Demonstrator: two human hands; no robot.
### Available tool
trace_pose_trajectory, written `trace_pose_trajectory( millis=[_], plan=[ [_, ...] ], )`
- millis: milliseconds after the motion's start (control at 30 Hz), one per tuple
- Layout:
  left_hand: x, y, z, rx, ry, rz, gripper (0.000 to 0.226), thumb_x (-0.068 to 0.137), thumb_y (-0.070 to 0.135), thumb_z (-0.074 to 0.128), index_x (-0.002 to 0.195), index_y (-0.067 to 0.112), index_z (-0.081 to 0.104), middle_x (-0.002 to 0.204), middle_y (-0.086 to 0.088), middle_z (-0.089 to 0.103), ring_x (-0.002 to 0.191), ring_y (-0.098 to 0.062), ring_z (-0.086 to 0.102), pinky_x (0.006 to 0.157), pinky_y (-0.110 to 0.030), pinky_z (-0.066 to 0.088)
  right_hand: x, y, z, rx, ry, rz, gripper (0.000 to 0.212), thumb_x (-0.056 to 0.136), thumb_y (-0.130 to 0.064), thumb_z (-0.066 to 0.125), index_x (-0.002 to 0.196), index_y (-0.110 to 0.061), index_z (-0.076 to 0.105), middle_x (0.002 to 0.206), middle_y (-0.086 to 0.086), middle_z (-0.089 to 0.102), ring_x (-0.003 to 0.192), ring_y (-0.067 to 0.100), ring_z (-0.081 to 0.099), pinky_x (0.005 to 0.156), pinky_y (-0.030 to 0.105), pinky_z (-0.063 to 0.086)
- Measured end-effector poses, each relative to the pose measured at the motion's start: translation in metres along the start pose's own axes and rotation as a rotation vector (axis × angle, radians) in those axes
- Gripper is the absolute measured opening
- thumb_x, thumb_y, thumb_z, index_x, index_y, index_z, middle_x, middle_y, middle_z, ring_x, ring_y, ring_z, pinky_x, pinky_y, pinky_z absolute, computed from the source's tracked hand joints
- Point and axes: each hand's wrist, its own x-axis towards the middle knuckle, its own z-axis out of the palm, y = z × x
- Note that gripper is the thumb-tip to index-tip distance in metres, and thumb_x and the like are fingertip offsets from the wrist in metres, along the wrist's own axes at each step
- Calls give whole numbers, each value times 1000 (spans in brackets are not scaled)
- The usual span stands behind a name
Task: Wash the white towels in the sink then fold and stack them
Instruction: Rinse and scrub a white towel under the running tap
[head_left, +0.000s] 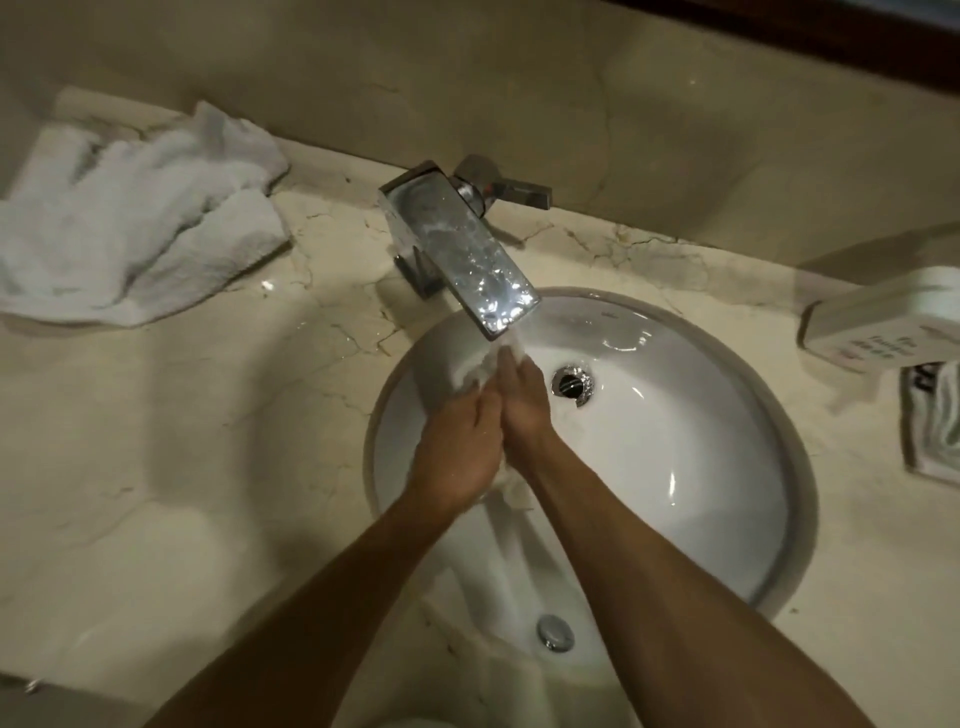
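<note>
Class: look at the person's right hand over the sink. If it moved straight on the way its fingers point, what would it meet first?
Probably the tap: the right hand points up-left at its spout, with the wet towel bunched beside the fingertips. Depth is unclear.

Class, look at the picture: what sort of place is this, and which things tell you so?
Probably a bathroom, perhaps in a hotel: a round white sink set in a marble counter, a chrome tap, white towels.

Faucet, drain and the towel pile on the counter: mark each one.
faucet (462, 249), head view, top of the chrome spout.
drain (573, 383), head view, its metal ring.
towel pile (140, 218), head view, middle of the crumpled white cloth.
</note>
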Motion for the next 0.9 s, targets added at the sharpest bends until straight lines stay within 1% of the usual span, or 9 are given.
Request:
trace_pose_trajectory(
  millis=[67, 167, 233, 400, 467, 533, 600, 733, 900],
  plan=[
    [10, -2, -17, -53, 83, -19, 47, 107, 39, 34, 93, 12, 70, 84, -10, 71, 79, -21, 68, 65, -23, 49, -21, 2, 4, 72, -40, 55, 53, 96, -52, 42, 106, -5, 66, 92, 16, 72, 85, 29, 72, 80, 49, 59],
    [33, -15, -34, 7, 168, 25, 40, 104, 41, 40, 97, 18, 71, 101, -6, 72, 95, -22, 66, 87, -34, 51, -46, 10, -12, 170, -228, 151, 40, 106, -33, 45, 111, 0, 67, 76, 9, 72, 56, 15, 67, 48, 25, 52],
    [36, -20, -33, -63, 99, -31, 41, 90, 51, 52, 79, 18, 74, 90, -8, 74, 89, -29, 69, 86, -43, 54, -47, 13, -36, 379, -312, 251, 38, 103, -22, 46, 122, 6, 63, 92, 19, 73, 70, 28, 70, 57, 31, 57],
    [37, -32, -41, -1296, -562, -357, 61, 87, 28, 51, 141, -1, 44, 115, -17, 60, 107, -33, 56, 89, -38, 48, -45, 22, -91, 900, -357, 343, 49, 100, -36, 39, 118, 1, 66, 115, 23, 67, 101, 34, 67, 89, 42, 57],
    [43, -39, -36, -1222, -883, -469, 64, 86, 53, 55, 125, 3, 52, 67, 1, 51, 59, -15, 52, 61, -19, 42, -49, 21, -94, 911, -426, 360, 53, 100, -46, 46, 126, -3, 62, 129, 23, 61, 117, 34, 59, 109, 50, 44],
    [42, -44, -29, -1026, -1054, -566, 55, 79, 60, 64, 73, 12, 39, 45, 3, 40, 39, -8, 32, 45, -19, 20, -47, 18, -83, 841, -480, 396, 60, 97, -49, 53, 130, 0, 63, 133, 24, 59, 122, 33, 57, 115, 47, 35],
    [38, -38, -23, -988, -879, -622, 43, 88, 48, 61, 71, 12, 44, 49, -3, 48, 45, -11, 43, 51, -17, 26, -48, 7, -66, 802, -520, 445, 62, 99, -49, 51, 132, 2, 61, 128, 24, 63, 118, 30, 61, 107, 41, 47],
    [36, -16, -16, -827, -134, -386, 20, 96, 24, 56, 87, 8, 64, 75, -5, 64, 72, -20, 62, 70, -30, 48, -52, -1, -33, 525, -311, 276, 36, 101, -20, 55, 123, 8, 60, 106, 24, 69, 100, 35, 69, 82, 42, 59],
    [23, 4, -17, -407, 36, -143, 31, 105, 31, 45, 123, 9, 58, 96, 3, 60, 96, -20, 62, 74, -27, 51, -55, -22, -15, 14, -138, -227, 18, 102, -20, 55, 96, -11, 69, 82, -1, 72, 78, 10, 68, 73, 27, 53]
  ],
)
